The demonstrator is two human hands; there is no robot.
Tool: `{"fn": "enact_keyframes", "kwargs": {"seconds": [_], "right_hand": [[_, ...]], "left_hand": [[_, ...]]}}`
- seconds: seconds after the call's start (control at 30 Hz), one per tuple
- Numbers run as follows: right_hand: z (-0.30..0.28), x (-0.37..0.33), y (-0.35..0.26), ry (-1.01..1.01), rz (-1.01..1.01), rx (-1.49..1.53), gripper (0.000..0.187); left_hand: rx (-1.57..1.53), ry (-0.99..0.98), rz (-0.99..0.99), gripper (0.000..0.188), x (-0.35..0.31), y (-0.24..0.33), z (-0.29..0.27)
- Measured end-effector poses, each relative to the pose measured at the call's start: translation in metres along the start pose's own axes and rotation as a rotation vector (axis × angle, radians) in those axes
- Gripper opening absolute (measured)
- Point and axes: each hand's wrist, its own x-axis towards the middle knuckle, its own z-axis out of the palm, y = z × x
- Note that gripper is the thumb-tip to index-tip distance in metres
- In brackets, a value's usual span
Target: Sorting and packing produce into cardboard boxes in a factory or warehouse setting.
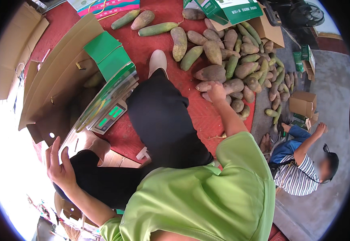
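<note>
My right hand reaches into the near edge of a large heap of long, thick radishes, some green, some dusky pink-brown. Its fingers are closed on a pinkish radish. My left hand is held up at the left beside my knee, fingers apart, with nothing in it. Between my hands, beyond the left knee, stands a digital scale with lit green displays. An open cardboard carton with a green flap is beside the scale; a green radish shows dimly inside.
Red matting covers the floor under the heap. Another person sits at the right near a small brown box. More cartons stand at the far left and behind the heap. A fan is at the top right.
</note>
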Motion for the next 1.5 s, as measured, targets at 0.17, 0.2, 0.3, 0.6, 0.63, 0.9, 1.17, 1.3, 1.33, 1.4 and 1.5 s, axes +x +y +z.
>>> {"fn": "enact_keyframes", "kwargs": {"seconds": [0.17, 0.2, 0.3, 0.6, 0.63, 0.9, 1.17, 1.3, 1.33, 1.4, 1.5], "right_hand": [[-0.023, 0.034, -0.018, 0.159, -0.224, -0.339, 0.034], [-0.025, 0.043, -0.023, 0.154, -0.254, -0.434, 0.032], [-0.01, 0.068, -0.019, 0.199, -0.369, -0.604, 0.035], [0.008, 0.097, -0.016, -0.064, -0.345, -0.814, 0.036], [0.009, 0.097, -0.017, -0.104, -0.31, -0.837, 0.033], [-0.021, 0.081, -0.049, -0.16, -0.198, -0.652, 0.05], [-0.117, 0.083, -0.096, -0.106, -0.219, 0.437, 0.092], [-0.209, 0.064, -0.162, -0.002, -0.527, 0.672, 0.09], [-0.233, 0.055, -0.181, 0.0, -0.554, 0.713, 0.09], [-0.274, 0.036, -0.216, -0.006, -0.623, 0.788, 0.089], [-0.317, 0.006, -0.276, 0.016, -0.845, 0.734, 0.088]], "left_hand": [[-0.004, 0.029, 0.026, 0.025, -0.001, -0.001, 0.0], [-0.004, 0.043, 0.037, 0.025, -0.003, -0.001, -0.001], [0.007, 0.017, -0.017, 0.025, -0.002, 0.003, -0.004], [0.051, 0.095, 0.119, 0.034, 0.013, 0.005, 0.0], [0.051, 0.075, 0.154, 0.035, 0.014, 0.005, -0.001], [0.066, 0.038, 0.208, 0.038, 0.019, 0.005, -0.001], [0.024, 0.053, 0.234, 0.039, 0.017, 0.004, -0.004], [0.001, 0.049, 0.251, 0.039, 0.016, 0.004, -0.006], [-0.004, 0.057, 0.251, 0.039, 0.015, 0.003, -0.006], [-0.015, 0.031, 0.248, 0.04, 0.014, 0.003, -0.006], [-0.013, 0.009, 0.237, 0.041, 0.011, 0.0, -0.008]]}}
